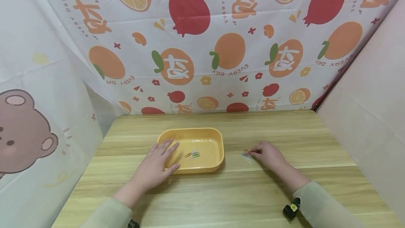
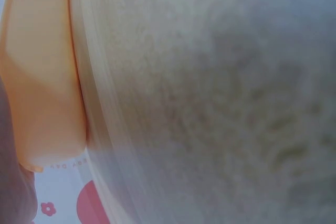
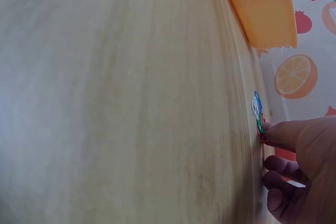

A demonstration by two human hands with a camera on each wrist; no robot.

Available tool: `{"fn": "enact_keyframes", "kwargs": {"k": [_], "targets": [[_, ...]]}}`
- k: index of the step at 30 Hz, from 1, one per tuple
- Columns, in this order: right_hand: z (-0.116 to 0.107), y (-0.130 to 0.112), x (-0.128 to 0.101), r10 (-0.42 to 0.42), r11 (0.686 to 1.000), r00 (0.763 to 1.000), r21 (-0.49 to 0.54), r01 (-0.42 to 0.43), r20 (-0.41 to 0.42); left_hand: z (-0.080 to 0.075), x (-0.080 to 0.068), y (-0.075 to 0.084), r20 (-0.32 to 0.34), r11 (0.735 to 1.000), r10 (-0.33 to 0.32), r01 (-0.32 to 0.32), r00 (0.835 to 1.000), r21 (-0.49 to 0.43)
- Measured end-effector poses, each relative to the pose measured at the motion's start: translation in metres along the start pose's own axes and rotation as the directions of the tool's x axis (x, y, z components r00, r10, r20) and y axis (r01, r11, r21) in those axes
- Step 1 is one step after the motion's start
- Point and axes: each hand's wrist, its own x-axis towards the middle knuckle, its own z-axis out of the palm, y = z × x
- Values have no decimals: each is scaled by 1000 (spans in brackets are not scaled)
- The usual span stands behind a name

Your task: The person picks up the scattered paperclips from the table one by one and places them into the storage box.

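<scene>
A yellow plastic tray (image 1: 218,140) sits mid-table with a few coloured paper clips (image 1: 192,154) inside it. My left hand (image 1: 164,156) lies flat over the tray's left rim, fingers straight, thumb along the near edge. The left wrist view shows only a blurred strip of the tray (image 2: 42,93) and the tabletop. To the right of the tray, a small pile of coloured paper clips (image 1: 247,156) lies on the wood. My right hand (image 1: 254,152) is at that pile, fingers curled, its fingertips (image 3: 273,134) pinching a red clip at the edge of the loose clips (image 3: 256,109).
The wooden table (image 1: 221,192) is fenced by fruit-print cloth at the back (image 1: 221,45), a bear-print cloth on the left and a plain panel on the right. A small black and yellow device (image 1: 291,208) is strapped at my right sleeve.
</scene>
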Motion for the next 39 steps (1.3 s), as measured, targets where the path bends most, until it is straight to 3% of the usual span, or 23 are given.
{"fn": "enact_keyframes", "kwargs": {"k": [16,39], "targets": [[3,2,0,1,1000,999,1,-1,-33,3,0,-2,-11,1000,5,-5,1000,7],[-1,5,-2,52,994,998,99,-49,-26,2,0,-1,-20,1000,9,-9,1000,14]]}}
